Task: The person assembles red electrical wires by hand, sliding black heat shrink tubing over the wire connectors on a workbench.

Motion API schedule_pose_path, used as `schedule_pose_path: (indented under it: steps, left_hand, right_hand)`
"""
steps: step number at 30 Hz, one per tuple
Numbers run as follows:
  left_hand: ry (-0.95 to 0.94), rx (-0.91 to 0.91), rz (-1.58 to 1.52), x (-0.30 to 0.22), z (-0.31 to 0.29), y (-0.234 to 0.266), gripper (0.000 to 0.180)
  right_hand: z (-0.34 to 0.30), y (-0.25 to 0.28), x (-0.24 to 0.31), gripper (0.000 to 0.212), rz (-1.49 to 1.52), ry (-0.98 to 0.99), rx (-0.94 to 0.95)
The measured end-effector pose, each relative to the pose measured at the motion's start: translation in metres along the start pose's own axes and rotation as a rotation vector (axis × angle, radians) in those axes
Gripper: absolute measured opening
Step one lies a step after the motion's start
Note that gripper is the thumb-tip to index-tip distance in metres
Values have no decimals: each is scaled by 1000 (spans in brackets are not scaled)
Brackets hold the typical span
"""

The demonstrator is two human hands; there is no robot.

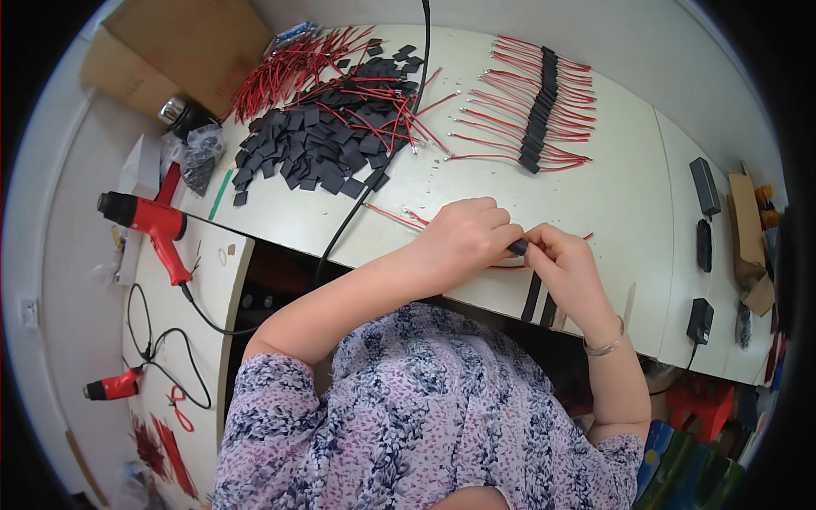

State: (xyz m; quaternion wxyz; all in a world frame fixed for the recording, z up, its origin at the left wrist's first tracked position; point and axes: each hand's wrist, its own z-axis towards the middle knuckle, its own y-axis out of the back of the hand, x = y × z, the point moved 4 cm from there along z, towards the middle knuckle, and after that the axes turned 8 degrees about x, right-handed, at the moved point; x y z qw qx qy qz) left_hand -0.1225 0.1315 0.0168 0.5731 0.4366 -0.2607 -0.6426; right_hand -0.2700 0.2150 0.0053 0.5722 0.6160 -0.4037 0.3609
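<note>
Over the near edge of the white table, my left hand (472,238) and my right hand (563,265) meet with fingertips pinched. Between them they grip a short black heat-shrink sleeve (518,247), partly hidden by the fingers. Red wires (387,213) with bare metal ends reach out to the left of my left hand, and more red wire shows below and to the right of the sleeve. How the wires run inside it is hidden. Black strips (531,297) lie at the table edge beside my right hand.
Loose black sleeve pieces (297,140) pile up at the far left, with bundled red wires (280,81) behind. A row of sleeved wires (537,119) lies at the far right. A black cable (347,223) crosses the table. A red heat gun (157,225) rests left; black adapters (700,320) sit right.
</note>
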Motion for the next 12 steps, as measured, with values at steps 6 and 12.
schedule_pose_path:
  steps: [6, 12]
  left_hand:
    - [184, -293, 1, -19, 2, 22, 43]
    - [704, -194, -1333, -6, -14, -20, 57]
  right_hand:
    - [-7, 13, -13, 9, 140, 87, -211]
    - [-5, 6, -18, 17, 534, 161, -62]
